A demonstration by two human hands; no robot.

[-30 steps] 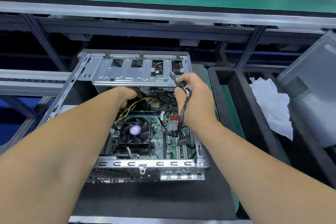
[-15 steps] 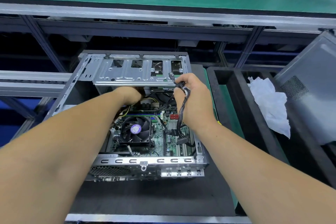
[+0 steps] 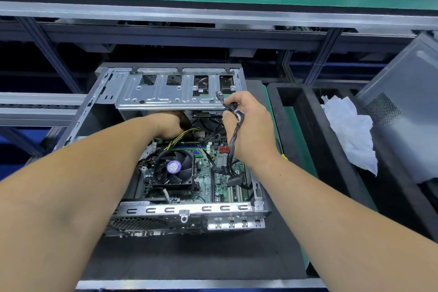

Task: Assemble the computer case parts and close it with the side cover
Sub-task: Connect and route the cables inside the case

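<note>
Plainly the main risk sits with the cables [image 3: 233, 140]: the right hand [image 3: 248, 125] has its fingers curled round a black bundle, lifted clear of the board [image 3: 213, 173], with one connector [image 3: 219, 97] poking up beside the drive cage [image 3: 175, 92]. A hard tug could strain the plugs lower down, or let the loose end drop into the fan [image 3: 174, 167].

The left hand [image 3: 170, 125] reaches under the cage, by the yellow wires [image 3: 187, 133]; its fingers are hidden, so I cannot tell whether they grasp anything. Working blind there, it could snag a wire or scrape on the cage's sheet-metal edge.

The case [image 3: 184, 211] lies open on the bench [image 3: 189, 261]. A grey panel [image 3: 407, 106], probably the side cover, leans well apart at the right. Any cable left proud of the frame would likely be pinched when it goes on.
</note>
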